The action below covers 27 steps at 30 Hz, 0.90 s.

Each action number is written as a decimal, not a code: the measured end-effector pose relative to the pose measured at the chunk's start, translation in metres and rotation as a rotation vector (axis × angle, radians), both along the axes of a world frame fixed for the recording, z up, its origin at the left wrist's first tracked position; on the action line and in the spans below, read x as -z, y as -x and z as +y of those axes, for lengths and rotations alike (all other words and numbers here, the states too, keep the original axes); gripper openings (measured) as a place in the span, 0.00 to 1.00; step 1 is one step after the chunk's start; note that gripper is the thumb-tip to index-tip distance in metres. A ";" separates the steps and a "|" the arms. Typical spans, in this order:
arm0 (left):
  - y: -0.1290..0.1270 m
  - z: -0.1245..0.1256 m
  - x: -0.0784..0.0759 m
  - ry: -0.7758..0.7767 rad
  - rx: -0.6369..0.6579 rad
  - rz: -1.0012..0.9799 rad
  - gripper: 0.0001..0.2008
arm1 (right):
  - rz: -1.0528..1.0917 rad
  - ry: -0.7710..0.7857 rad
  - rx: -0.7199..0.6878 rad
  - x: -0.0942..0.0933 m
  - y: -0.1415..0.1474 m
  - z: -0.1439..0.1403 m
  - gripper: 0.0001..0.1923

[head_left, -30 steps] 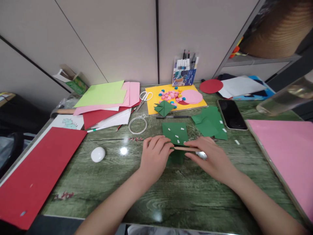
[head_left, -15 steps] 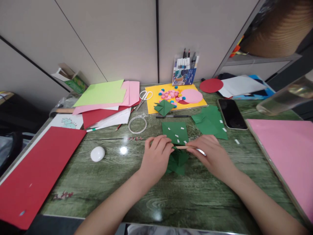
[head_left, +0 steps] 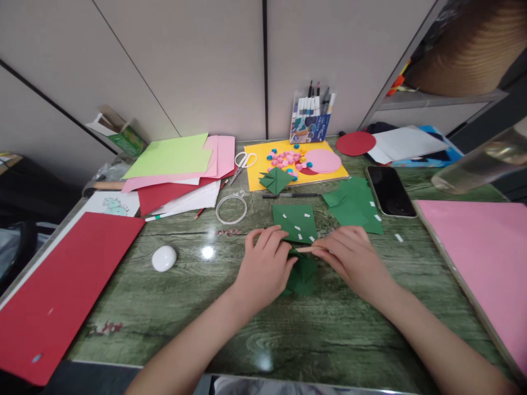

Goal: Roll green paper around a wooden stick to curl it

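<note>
At frame centre, the left hand [head_left: 263, 269] pinches a folded green paper piece [head_left: 302, 274], steadying it on the table [head_left: 173, 307]. The right hand [head_left: 349, 258] grips a thin wooden stick [head_left: 307, 249] across its top. A green square [head_left: 295, 224] lies just above.

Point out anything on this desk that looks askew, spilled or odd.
Small white paper bits lie scattered on the table and on the green sheets. The paper stack is fanned unevenly. A bottle appears to lie tilted at the right edge. Nothing looks damaged.
</note>
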<state>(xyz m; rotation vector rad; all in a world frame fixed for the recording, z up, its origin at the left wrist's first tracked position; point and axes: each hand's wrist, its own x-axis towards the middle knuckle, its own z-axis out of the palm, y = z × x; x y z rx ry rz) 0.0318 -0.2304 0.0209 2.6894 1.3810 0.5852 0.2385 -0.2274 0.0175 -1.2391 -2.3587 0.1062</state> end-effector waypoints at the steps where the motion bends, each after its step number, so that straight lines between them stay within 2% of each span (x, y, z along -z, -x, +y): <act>1: 0.000 0.000 0.000 -0.005 -0.004 -0.003 0.07 | -0.003 0.003 -0.001 0.000 0.000 0.000 0.09; 11: 0.001 -0.001 0.005 -0.033 -0.070 0.003 0.06 | -0.073 -0.024 -0.032 0.003 0.003 0.000 0.10; 19: -0.001 -0.002 0.006 -0.040 -0.087 0.030 0.08 | -0.056 0.062 -0.036 0.003 0.001 0.001 0.11; 23: 0.001 0.000 0.007 0.039 -0.095 -0.004 0.10 | -0.040 0.063 -0.052 0.003 0.001 0.001 0.08; 27: 0.004 0.005 0.009 0.243 -0.103 -0.084 0.17 | -0.032 0.048 -0.047 0.004 0.000 0.002 0.07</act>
